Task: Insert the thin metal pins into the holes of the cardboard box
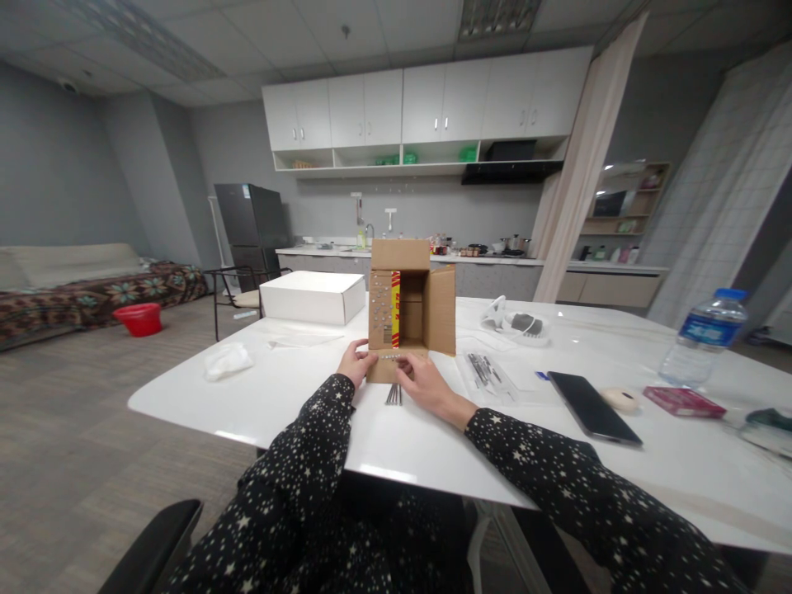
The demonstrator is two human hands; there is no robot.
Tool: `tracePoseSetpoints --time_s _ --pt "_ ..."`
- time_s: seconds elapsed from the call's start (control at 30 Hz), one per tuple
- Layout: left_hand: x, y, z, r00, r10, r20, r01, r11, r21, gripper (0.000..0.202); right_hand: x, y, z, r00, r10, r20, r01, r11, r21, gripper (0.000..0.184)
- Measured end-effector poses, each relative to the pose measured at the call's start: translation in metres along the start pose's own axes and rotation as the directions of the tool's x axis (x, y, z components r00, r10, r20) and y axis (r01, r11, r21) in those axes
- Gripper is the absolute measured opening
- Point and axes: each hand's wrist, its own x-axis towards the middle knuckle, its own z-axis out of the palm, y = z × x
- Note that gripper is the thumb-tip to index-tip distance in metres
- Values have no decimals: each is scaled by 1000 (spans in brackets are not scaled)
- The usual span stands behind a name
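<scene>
An open cardboard box (439,309) stands on the white table with its flaps spread and red-and-yellow tape down one side. Rows of small shiny bits stud its left flap (379,301), and another short row lies across the front flap (387,375). My left hand (355,361) grips the left edge of that front flap. Over its right part, my right hand (422,379) has its fingers pinched close to the row; whatever they hold is too small to make out. Several thin metal pieces, like nails or screws (393,395), lie just below the flap.
A white box (313,297) and crumpled tissue (228,361) are on the left. To the right lie a clear bag of dark slim pieces (488,377), a white-and-grey device (512,320), a phone (594,407), a pink box (684,402) and a water bottle (705,338).
</scene>
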Motion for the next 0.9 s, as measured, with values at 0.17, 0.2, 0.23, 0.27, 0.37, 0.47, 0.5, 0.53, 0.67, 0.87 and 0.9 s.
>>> tracePoseSetpoints --time_s 0.17,0.2,0.23,0.27,0.37,0.47,0.5,0.53,0.67,0.87,0.9 --pt "0 -1 0 1000 8 -1 -8 1000 3 56 4 8 2 971 232 -57 -215 952 216 24" --pt "0 -1 1 1000 9 -1 -9 1000 0 56 5 9 3 957 285 -52 -264 931 253 24" --pt "-1 0 1 1000 9 1 -9 1000 -1 57 6 9 4 940 340 -37 -315 903 292 25" --pt "-2 1 1 1000 7 1 -7 1000 -2 57 6 10 5 920 392 -17 -365 870 332 25" --pt "-3 2 2 1000 1 -3 -1 1000 -4 59 8 12 7 876 482 39 -449 782 432 27" --pt "-2 1 2 1000 -7 -7 7 1000 -2 61 10 12 7 865 495 80 -466 736 491 24" --pt "-1 1 1 1000 -6 -5 6 1000 -1 62 11 11 6 860 501 95 -475 721 505 24" --pt "-1 0 0 1000 -2 -3 2 1000 0 63 12 10 6 853 511 110 -488 703 517 23" --pt "0 -3 -2 1000 21 18 -21 1000 11 65 14 6 1 826 540 160 -524 634 569 24" --pt "0 -1 -2 1000 13 10 -13 1000 29 67 15 5 -5 795 554 245 -550 489 677 17" --pt "0 -1 -2 1000 10 8 -10 1000 30 67 15 5 -6 791 559 248 -549 470 691 15"
